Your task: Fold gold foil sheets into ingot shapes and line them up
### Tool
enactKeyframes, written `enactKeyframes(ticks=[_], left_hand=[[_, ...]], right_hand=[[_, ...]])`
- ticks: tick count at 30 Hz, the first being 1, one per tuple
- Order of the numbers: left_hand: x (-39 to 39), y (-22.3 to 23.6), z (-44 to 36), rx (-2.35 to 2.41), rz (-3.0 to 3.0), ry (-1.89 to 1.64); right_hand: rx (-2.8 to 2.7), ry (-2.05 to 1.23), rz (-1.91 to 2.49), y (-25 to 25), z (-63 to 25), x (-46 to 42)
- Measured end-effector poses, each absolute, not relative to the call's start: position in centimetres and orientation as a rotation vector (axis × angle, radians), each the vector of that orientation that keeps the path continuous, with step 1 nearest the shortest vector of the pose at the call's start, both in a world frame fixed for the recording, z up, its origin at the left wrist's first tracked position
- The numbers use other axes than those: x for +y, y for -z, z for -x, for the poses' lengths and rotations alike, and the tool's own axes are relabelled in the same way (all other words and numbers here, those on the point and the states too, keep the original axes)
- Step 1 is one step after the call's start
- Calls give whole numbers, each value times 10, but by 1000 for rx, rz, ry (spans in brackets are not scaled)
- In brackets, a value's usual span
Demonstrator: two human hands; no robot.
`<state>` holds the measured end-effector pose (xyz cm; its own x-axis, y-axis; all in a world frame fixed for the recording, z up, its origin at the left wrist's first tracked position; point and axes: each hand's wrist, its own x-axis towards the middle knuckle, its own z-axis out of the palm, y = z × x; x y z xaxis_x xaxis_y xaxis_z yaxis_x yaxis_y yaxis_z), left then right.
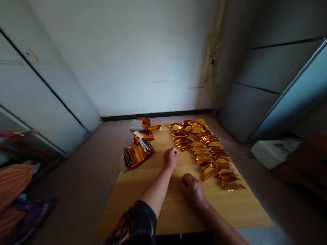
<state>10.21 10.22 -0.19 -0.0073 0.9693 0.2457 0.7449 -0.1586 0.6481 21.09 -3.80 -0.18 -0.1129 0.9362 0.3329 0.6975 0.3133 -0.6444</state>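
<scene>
Head cam view, looking down at a light wooden board (230, 211) lying on a tiled floor (76, 177), and it's basically a gold foil party over there. Down the right half of the board runs a long, messy column of folded gold foil triangles (206, 149), overlapping each other from the top edge to about two-thirds of the way down.

The left hand (171, 157) sits mid-board, just beside that column, curled into a loose fist with the fingers together and nothing showing in it. Above its wrist is a dark patterned sleeve (135, 223). The right hand (192, 190) is lower down, palm down on the wood with its fingers (185, 180) bunched together and slightly curled. Can't tell if there's anything tiny under them.

Upper left of the board, well apart from both hands, are stacks of gold foil sheets (138, 154) with white paper (136, 125) tucked in. Around the board: white cabinet doors (43, 92) on the left, orange cloth (11, 183) at lower left, and a white box (272, 153) on the right by a grey cabinet (270, 78).
</scene>
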Motion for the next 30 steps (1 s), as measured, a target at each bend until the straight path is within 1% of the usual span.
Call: enactKeyframes(ticks=[14, 30], left_hand=[[113, 7, -102, 1832, -2072, -865], [123, 1, -114, 1884, -2208, -761]], right_hand=[[-1835, -464, 1436, 8, -211, -40], [-1859, -454, 1449, 7, -211, -42]])
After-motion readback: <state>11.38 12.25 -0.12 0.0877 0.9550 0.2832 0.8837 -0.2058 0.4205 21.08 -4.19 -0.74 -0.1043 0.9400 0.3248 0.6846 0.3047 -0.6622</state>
